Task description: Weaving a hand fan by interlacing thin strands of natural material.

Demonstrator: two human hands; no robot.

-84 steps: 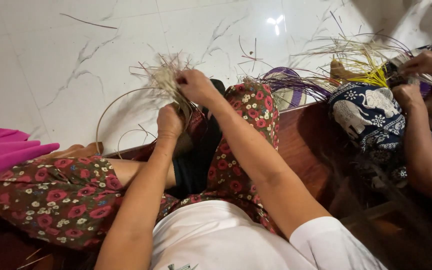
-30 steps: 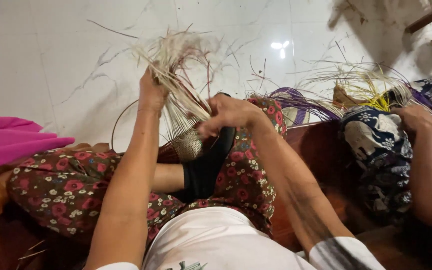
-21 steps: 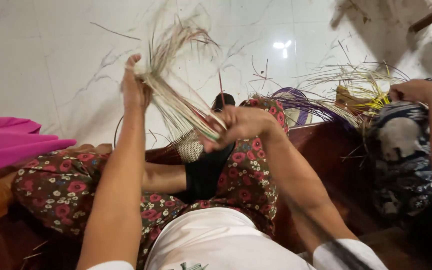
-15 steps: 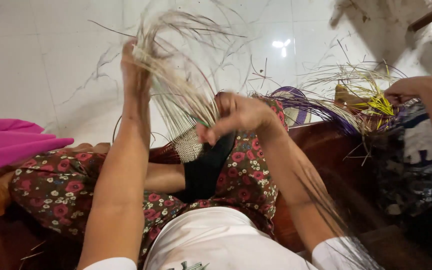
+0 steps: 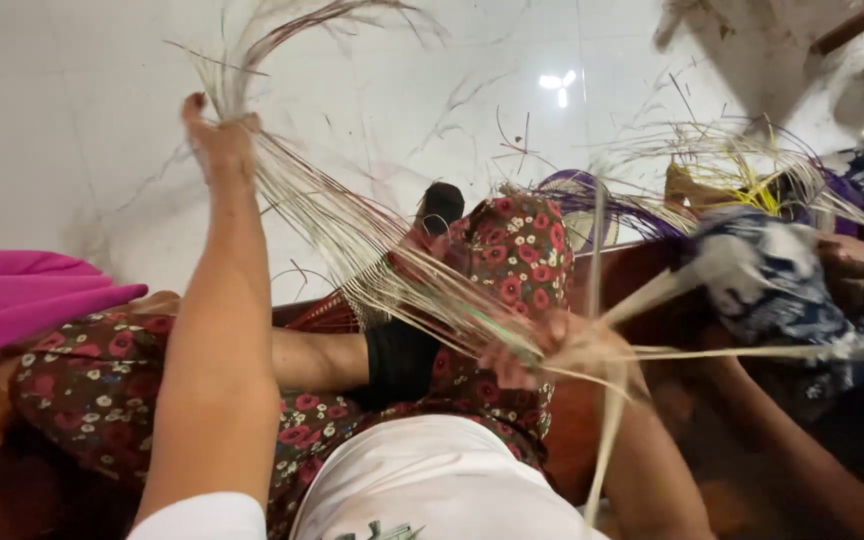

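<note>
The left hand (image 5: 220, 140) is raised high over the white marble-patterned floor (image 5: 72, 110), its grip closed round the upper ends of a bundle of long pale dried-grass strands (image 5: 352, 240). The loose tips fan out above the fist towards the top edge of the view. From there the strands slant down and to the right across the lap to the right hand (image 5: 562, 350), which is blurred; its grip looks closed on the lower part of the same bundle, with several flat strands sticking out past it to the right and downward. Under the strands lie the person's knees in red-flowered dark fabric (image 5: 512, 250), and a small woven pale piece (image 5: 372, 300) sits by the black cloth there. A bright pink cloth (image 5: 22, 300) lies at the left edge. At the right, another person's arm (image 5: 802, 460) reaches beside a blue-and-white patterned cloth (image 5: 772, 280) and a heap of yellow and purple strands (image 5: 712, 170).
</note>
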